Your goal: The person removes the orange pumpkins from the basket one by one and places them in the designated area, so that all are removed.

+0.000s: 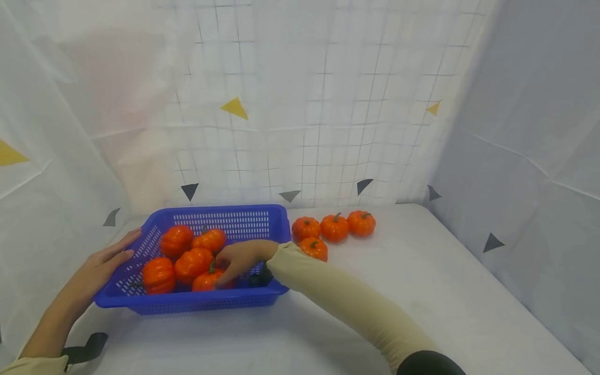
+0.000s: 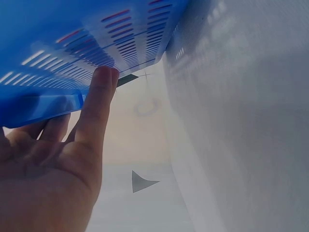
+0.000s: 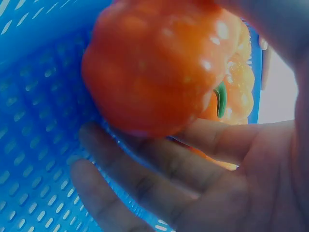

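Observation:
A blue plastic basket (image 1: 187, 301) with slotted walls holds several small orange pumpkins, among them a ribbed pumpkin (image 1: 158, 275) at the front left. My left hand (image 1: 100, 265) holds the basket's left rim; in the left wrist view one straight finger touches the slotted outer wall. Inside the basket, my right hand (image 1: 241, 258) grips the front pumpkin (image 1: 202, 282) from its right side. Close up in the right wrist view, that pumpkin (image 3: 149, 67) sits between the thumb side and the fingers (image 3: 145, 179). Part of it is hidden by the hand.
Right of the basket, several more pumpkins (image 1: 335, 227) stand on the white table (image 1: 445, 271), one partly behind the right sleeve (image 1: 337, 297). White sheeting with a grid (image 1: 328, 104) closes off the back, and more sheeting (image 1: 529, 156) hangs at the sides.

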A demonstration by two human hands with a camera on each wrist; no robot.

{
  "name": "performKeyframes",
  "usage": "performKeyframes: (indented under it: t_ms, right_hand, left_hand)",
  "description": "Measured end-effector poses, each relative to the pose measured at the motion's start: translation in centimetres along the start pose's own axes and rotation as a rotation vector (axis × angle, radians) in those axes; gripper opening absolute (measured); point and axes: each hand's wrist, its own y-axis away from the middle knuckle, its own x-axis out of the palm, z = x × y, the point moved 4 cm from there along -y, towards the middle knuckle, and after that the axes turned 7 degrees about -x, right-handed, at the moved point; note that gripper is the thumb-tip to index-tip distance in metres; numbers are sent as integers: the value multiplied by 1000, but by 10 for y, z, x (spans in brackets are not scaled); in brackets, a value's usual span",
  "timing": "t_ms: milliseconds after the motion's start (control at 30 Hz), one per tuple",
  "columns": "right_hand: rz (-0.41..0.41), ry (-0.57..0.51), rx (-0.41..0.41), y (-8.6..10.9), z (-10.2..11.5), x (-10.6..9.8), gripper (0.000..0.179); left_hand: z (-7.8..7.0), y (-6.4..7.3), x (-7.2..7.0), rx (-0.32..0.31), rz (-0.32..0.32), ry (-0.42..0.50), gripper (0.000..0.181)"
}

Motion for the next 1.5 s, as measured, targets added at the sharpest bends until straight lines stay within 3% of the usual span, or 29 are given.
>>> performKeyframes:
  t_ms: [467,1167,1500]
  right_hand:
    - [-41,66,-48,5,0,-6,52]
    - [-125,-2,-42,7,-7,-10,65]
    - [-216,-80,-35,25,-11,-15,70]
  left_hand:
    - [-1,-1,0,-18,3,-8,67]
    - [-1,-2,0,-26,12,7,69]
    - [1,-3,1,-25,10,21,68]
